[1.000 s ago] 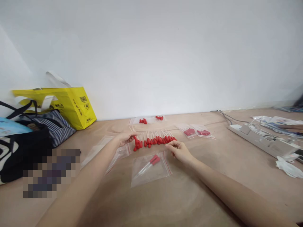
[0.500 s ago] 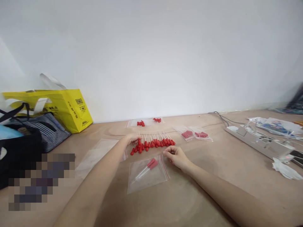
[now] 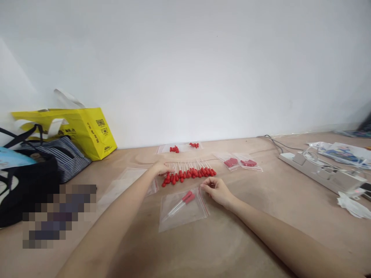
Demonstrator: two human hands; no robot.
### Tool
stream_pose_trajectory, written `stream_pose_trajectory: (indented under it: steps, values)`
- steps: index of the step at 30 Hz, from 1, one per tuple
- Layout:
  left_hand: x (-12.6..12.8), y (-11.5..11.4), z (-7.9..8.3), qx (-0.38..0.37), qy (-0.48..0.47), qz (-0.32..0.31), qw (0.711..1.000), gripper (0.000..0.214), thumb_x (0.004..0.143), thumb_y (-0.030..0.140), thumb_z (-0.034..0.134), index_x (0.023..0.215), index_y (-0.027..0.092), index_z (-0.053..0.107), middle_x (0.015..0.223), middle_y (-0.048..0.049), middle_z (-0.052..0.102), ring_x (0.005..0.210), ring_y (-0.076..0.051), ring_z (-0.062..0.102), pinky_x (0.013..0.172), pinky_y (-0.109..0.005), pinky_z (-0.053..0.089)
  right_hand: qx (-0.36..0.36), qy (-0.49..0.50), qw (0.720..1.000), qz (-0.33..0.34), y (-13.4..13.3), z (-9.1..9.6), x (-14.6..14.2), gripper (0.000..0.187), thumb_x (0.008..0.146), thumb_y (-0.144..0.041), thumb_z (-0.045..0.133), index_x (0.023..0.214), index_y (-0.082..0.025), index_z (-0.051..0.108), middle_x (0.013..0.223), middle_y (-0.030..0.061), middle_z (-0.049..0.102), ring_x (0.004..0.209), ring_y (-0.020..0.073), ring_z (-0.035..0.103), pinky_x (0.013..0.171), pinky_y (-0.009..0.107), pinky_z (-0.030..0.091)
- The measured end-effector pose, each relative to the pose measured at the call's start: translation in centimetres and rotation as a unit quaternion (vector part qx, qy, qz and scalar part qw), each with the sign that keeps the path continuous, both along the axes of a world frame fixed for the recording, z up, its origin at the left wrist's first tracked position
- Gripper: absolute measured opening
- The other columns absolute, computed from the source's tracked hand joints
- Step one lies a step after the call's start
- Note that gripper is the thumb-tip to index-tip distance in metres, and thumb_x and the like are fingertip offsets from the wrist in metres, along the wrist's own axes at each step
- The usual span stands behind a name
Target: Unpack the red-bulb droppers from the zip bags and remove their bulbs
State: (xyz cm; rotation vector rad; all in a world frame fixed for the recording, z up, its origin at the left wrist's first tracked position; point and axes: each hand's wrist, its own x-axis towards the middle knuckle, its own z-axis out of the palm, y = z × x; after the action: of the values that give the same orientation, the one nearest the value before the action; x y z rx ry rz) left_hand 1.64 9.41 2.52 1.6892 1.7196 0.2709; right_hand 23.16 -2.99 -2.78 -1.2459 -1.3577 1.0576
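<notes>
Left hand (image 3: 160,168) has lowered onto the droppers (image 3: 189,172), fingers flat and holding nothing, while right hand (image 3: 216,189) now pinches the bag (image 3: 182,208) corner.

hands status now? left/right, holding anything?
Left hand: resting on the left end of the row of red-capped droppers; grip cannot be told.
Right hand: fingers curled at the top corner of the zip bag; grip unclear.

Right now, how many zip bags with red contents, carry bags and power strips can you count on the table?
Zip bags with red contents: 5
Carry bags: 3
Power strips: 1
Total: 9
</notes>
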Motion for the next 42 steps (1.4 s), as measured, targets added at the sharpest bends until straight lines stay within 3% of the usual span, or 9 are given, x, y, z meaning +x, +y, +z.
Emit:
stream_pose_trajectory:
  steps: [3, 8, 17, 23, 30, 35, 36, 38, 42]
  values:
    - [-0.3, -0.4, 0.2, 0.031, 0.057, 0.022, 0.998, 0.027, 0.080, 0.037, 0.052, 0.078, 0.011, 0.057, 0.073, -0.0011, 0.059, 0.065, -0.012, 0.057, 0.060, -0.027, 0.047, 0.007, -0.008, 1.000, 0.006, 0.0, -0.1, 0.1, 0.019, 0.063, -0.033, 0.058, 0.061, -0.016, 0.049, 0.054, -0.0044, 0.047, 0.047, 0.0064, 0.039, 0.046, 0.020, 0.032]
    - [-1.2, -2.0, 0.3, 0.055, 0.066, 0.037, 0.996, 0.042, 0.065, 0.049, 0.061, 0.045, 0.016, 0.044, 0.036, 0.0041, 0.044, 0.043, -0.012, 0.051, 0.044, -0.020, 0.037, -0.021, -0.033, 0.998, 0.042, 0.1, 0.2, 0.7, 0.015, 0.063, -0.030, 0.058, 0.062, -0.016, 0.053, 0.055, -0.0034, 0.051, 0.046, 0.0063, 0.041, 0.045, 0.020, 0.033]
    - [-0.2, -3.7, 0.1, -0.007, -0.052, 0.031, 0.998, 0.030, 0.064, 0.041, 0.062, 0.056, 0.015, 0.048, 0.049, 0.0004, 0.056, 0.049, -0.011, 0.058, 0.050, -0.020, 0.048, -0.002, -0.087, 0.984, 0.153, 0.2, -0.3, 0.9, 0.016, 0.062, -0.025, 0.060, 0.072, -0.013, 0.067, 0.064, 0.0017, 0.064, 0.054, 0.0098, 0.050, 0.053, 0.021, 0.038]
    - [-0.5, -3.7, -0.3, 0.002, -0.089, 0.038, 0.995, 0.016, 0.068, 0.028, 0.054, 0.059, 0.016, 0.048, 0.051, 0.0020, 0.055, 0.053, -0.010, 0.059, 0.055, -0.019, 0.050, 0.066, -0.157, 0.975, 0.142, -0.3, 0.3, 0.3, 0.018, 0.069, -0.025, 0.055, 0.074, -0.016, 0.069, 0.065, 0.0009, 0.064, 0.053, 0.0090, 0.049, 0.050, 0.020, 0.036]
    - [-2.1, -3.1, -0.4, 0.068, -0.015, 0.031, 0.997, 0.015, 0.066, 0.026, 0.054, 0.056, 0.015, 0.050, 0.045, 0.0013, 0.054, 0.049, -0.015, 0.058, 0.050, -0.024, 0.047, 0.107, -0.233, 0.961, 0.101, 0.1, -0.4, -0.1, 0.019, 0.067, -0.016, 0.051, 0.073, -0.020, 0.068, 0.063, -0.0011, 0.064, 0.053, 0.0105, 0.051, 0.052, 0.021, 0.038]
    - [-1.6, -7.9, 0.7, 0.191, 0.009, -0.021, 0.981, 0.019, 0.073, 0.035, 0.050, 0.076, 0.019, 0.059, 0.073, -0.0017, 0.064, 0.078, -0.019, 0.060, 0.073, -0.027, 0.045, 0.114, -0.235, 0.964, 0.055, 0.2, -0.2, 0.5, 0.025, 0.066, -0.011, 0.046, 0.076, -0.019, 0.068, 0.067, 0.0006, 0.064, 0.055, 0.0108, 0.052, 0.052, 0.020, 0.037]
    - [-1.4, -9.4, 0.6, 0.212, 0.004, -0.058, 0.976, 0.021, 0.074, 0.038, 0.049, 0.081, 0.020, 0.059, 0.081, -0.0012, 0.064, 0.084, -0.018, 0.059, 0.078, -0.027, 0.043, 0.118, -0.250, 0.959, 0.067, 0.1, 0.0, 0.6, 0.023, 0.067, -0.013, 0.048, 0.076, -0.020, 0.068, 0.066, 0.0000, 0.064, 0.054, 0.0107, 0.052, 0.051, 0.020, 0.036]
    - [-1.1, -12.3, 0.3, 0.269, 0.016, -0.204, 0.941, 0.030, 0.076, 0.042, 0.048, 0.094, 0.021, 0.058, 0.100, -0.0042, 0.061, 0.095, -0.020, 0.055, 0.085, -0.030, 0.041, 0.125, -0.286, 0.944, 0.103, -0.2, 0.5, 0.7, 0.017, 0.068, -0.019, 0.053, 0.074, -0.022, 0.068, 0.063, -0.0015, 0.063, 0.053, 0.0101, 0.050, 0.050, 0.020, 0.033]
    - [-0.8, -15.9, -0.7, 0.220, 0.041, -0.263, 0.938, 0.048, 0.076, 0.042, 0.049, 0.120, 0.024, 0.043, 0.125, -0.0063, 0.047, 0.113, -0.023, 0.044, 0.095, -0.036, 0.035, 0.135, -0.321, 0.927, 0.139, -0.8, 1.3, 0.3, 0.016, 0.072, -0.034, 0.057, 0.079, -0.026, 0.069, 0.063, -0.0022, 0.061, 0.055, 0.0102, 0.049, 0.050, 0.020, 0.030]
